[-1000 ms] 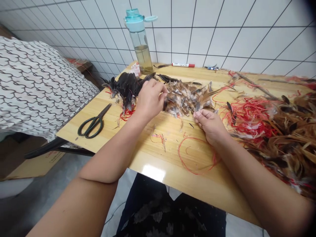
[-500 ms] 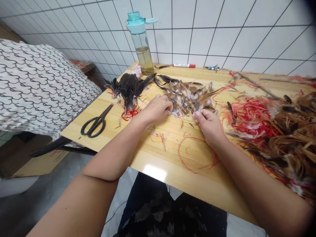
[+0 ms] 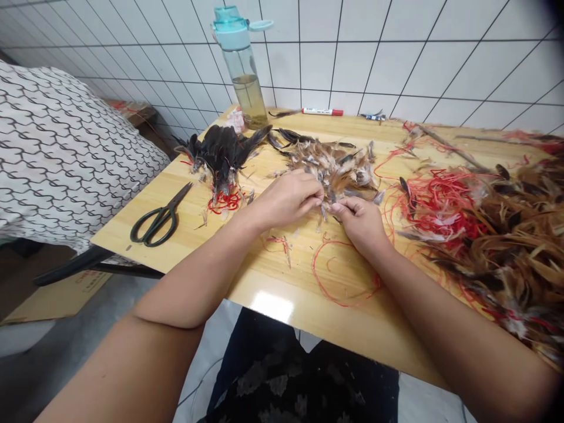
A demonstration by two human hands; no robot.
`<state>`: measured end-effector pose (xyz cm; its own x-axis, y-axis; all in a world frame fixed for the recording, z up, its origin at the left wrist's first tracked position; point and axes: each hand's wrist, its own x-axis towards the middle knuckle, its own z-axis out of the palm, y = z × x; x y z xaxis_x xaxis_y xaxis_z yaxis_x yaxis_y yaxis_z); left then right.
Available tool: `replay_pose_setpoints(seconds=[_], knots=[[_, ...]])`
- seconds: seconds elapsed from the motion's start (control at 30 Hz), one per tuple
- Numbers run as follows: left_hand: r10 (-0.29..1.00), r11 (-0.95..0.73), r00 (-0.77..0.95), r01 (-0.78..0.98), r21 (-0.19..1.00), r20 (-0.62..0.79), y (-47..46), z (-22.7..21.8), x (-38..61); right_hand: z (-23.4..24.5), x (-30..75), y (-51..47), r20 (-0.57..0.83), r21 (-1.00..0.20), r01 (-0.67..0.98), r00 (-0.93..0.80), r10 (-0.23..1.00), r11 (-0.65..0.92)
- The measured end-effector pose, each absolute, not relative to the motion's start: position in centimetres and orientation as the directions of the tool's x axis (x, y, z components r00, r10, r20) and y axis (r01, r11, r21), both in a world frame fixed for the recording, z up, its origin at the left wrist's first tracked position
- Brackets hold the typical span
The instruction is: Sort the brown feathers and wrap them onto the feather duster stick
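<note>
Our left hand (image 3: 286, 198) comes back from the black pile (image 3: 220, 151) to meet our right hand (image 3: 359, 222); both pinch feathers (image 3: 325, 209) at the edge of the brown pile (image 3: 337, 166).

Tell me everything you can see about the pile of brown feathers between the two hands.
The brown feather pile is a loose, flat heap of small speckled feathers, brown and tan with pale fluffy bases and a few dark tips. It lies on the wooden table, between the black feather bunch and the red threads. The left hand and right hand meet at its near edge, fingers pinched on feathers there.
</note>
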<state>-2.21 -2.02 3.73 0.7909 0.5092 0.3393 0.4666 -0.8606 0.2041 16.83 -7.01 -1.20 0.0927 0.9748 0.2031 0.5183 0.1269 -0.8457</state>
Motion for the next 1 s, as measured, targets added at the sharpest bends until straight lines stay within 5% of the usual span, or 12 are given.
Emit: replay_pose_setpoints(seconds=[0.33,0.53,0.8,1.0], knots=[[0.461,-0.878,0.771,0.469,0.098,0.440,-2.2,2.7,-1.6,-1.0,16.6,-7.2,0.108,-0.857,0.508,0.022,0.994,0.082],[0.619,-0.757,0.501,0.585,0.290,0.605,-2.8,3.7,-1.6,-0.9,16.8,-7.0,0.059,-0.974,0.225,0.091,0.994,0.038],[0.800,-0.571,0.600,0.741,0.354,0.035,-3.6,4.1,-1.4,-0.7,16.9,-7.1,0.069,-0.987,0.154,0.158,0.985,0.045],[0.801,-0.571,0.592,0.801,0.180,-0.091,-4.7,3.9,-0.4,-0.8,16.8,-7.2,0.076,-0.971,0.236,0.156,0.985,0.038]])
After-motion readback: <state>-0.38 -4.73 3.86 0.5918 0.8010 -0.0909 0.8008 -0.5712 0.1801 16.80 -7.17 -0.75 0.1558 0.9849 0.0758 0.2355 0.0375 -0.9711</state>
